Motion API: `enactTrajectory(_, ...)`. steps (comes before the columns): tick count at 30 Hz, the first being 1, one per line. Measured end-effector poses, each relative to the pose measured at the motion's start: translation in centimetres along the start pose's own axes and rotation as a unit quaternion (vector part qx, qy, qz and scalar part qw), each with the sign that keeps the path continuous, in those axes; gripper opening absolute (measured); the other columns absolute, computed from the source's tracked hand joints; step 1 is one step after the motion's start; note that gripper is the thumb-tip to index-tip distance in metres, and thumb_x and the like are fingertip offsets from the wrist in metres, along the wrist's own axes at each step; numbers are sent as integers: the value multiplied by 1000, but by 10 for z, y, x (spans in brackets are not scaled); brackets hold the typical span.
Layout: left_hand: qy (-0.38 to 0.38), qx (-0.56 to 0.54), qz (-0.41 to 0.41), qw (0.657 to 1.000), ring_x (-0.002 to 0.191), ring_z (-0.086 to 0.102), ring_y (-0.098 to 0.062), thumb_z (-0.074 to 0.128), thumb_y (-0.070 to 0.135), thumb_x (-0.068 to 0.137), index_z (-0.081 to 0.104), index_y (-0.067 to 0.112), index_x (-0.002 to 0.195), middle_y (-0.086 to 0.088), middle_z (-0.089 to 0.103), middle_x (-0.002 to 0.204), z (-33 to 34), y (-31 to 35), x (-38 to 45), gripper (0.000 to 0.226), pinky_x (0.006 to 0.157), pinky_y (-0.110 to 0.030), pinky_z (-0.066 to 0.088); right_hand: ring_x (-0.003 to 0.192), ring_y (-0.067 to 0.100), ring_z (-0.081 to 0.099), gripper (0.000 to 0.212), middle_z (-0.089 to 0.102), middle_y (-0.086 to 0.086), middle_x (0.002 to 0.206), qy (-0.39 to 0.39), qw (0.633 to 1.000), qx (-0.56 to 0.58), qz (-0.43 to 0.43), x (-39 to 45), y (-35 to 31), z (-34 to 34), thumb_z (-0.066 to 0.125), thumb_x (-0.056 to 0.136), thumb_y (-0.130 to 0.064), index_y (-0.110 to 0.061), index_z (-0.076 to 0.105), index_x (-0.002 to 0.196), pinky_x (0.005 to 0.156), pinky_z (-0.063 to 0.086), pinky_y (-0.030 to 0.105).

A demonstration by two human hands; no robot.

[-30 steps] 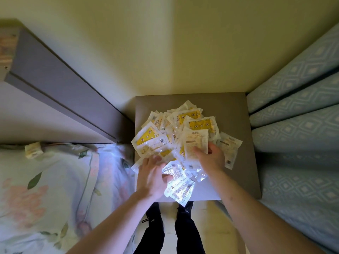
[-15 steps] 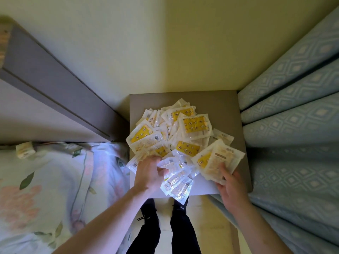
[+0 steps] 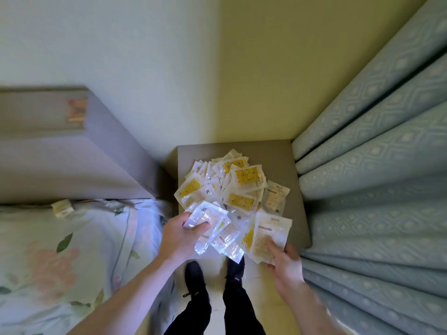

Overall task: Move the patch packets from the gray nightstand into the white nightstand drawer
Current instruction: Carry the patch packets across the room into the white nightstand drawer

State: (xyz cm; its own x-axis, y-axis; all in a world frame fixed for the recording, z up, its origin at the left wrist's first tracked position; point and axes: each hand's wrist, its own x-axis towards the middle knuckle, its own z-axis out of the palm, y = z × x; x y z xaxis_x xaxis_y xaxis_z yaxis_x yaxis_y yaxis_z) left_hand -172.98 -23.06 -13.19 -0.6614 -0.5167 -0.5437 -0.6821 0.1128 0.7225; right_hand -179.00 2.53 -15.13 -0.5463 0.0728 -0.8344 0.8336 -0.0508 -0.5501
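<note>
A heap of white and yellow patch packets lies on the gray nightstand between the bed and the curtain. My left hand grips a bunch of clear, shiny packets lifted over the nightstand's near edge. My right hand holds a fanned stack of packets by its lower end, just off the near right corner. The white nightstand is not in view.
A bed with floral bedding and a gray headboard fills the left. One loose packet lies on the bed by the headboard. Pale blue curtains hang close on the right. My legs and black shoes stand below the nightstand.
My right hand gathered a stack of packets and pulled it back toward me and to the right. My left hand closed on the clear packets and lifted them off the near edge.
</note>
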Motion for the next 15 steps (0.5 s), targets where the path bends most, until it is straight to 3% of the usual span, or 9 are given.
enactTrajectory(4, 12, -21, 23, 999, 66, 68, -12, 77, 37, 87, 74, 26, 85, 7, 75, 76, -37, 16, -47, 12, 66, -31, 51, 93, 32, 76, 26, 80, 8, 96, 16, 998, -60, -29, -56, -13, 2, 80, 88, -22, -12, 70, 110, 88, 58, 48)
enactTrajectory(9, 9, -27, 14, 1000, 79, 70, -25, 53, 62, 88, 64, 18, 90, -8, 72, 85, -66, 4, -94, 46, 77, -52, 58, 90, 31, 76, 17, 80, 8, 95, -6, 993, -113, -43, -115, -21, -1, 71, 91, -17, -12, 70, 107, 79, 57, 43)
enactTrajectory(13, 37, -30, 28, 998, 81, 69, -15, 53, 29, 99, 59, 34, 97, 7, 72, 92, -82, 23, -150, 8, 74, -43, 59, 95, 35, 75, 18, 80, 10, 95, -34, 984, -157, -71, -159, -25, -5, 67, 91, -11, -10, 71, 108, 87, 59, 50)
enactTrajectory(15, 67, -36, 55, 996, 80, 68, -5, 56, 21, 99, 57, 40, 100, 15, 70, 97, -87, 26, -176, 20, 72, -34, 56, 88, 32, 76, 16, 79, 10, 93, -59, 975, -192, -97, -178, -26, -10, 67, 91, -11, -10, 72, 106, 81, 62, 49)
